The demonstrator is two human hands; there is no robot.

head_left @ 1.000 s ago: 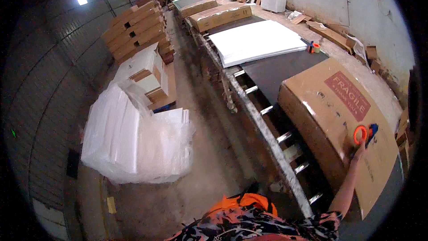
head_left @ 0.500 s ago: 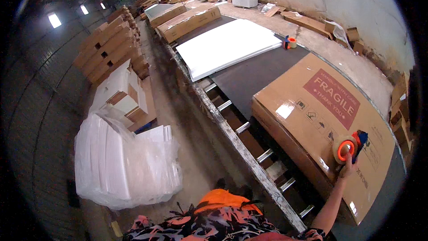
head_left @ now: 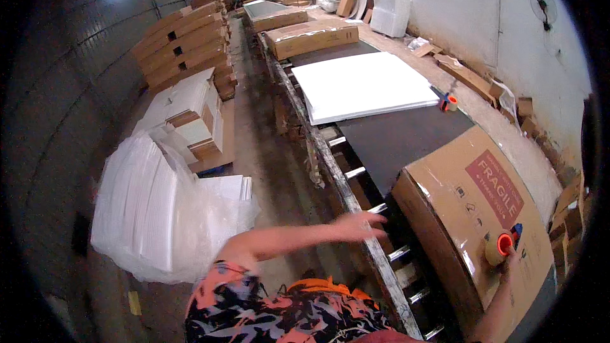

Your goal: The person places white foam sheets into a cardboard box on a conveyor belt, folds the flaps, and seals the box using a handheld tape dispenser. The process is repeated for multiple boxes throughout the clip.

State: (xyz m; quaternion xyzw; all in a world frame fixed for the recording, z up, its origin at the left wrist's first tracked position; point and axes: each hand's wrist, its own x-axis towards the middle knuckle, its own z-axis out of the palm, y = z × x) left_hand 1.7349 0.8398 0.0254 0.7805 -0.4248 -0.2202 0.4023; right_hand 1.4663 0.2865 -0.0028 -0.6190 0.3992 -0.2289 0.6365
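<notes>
Beside the carton (head_left: 470, 216), left hand (head_left: 359, 223) newly outstretched.

A white flat panel (head_left: 363, 86) lay on the dark conveyor belt (head_left: 400, 140), with a small tape roll (head_left: 448, 102) just beside it. Stacked cardboard boxes (head_left: 184, 41) lined the floor, near plastic-wrapped white sheets (head_left: 149, 206).

The right hand (head_left: 508, 265) grips a tape dispenser (head_left: 501, 247) on the large cardboard box (head_left: 470, 216). At nine o'clock from it, the left hand (head_left: 359, 223) reaches open-fingered over the conveyor rollers (head_left: 381, 241).
</notes>
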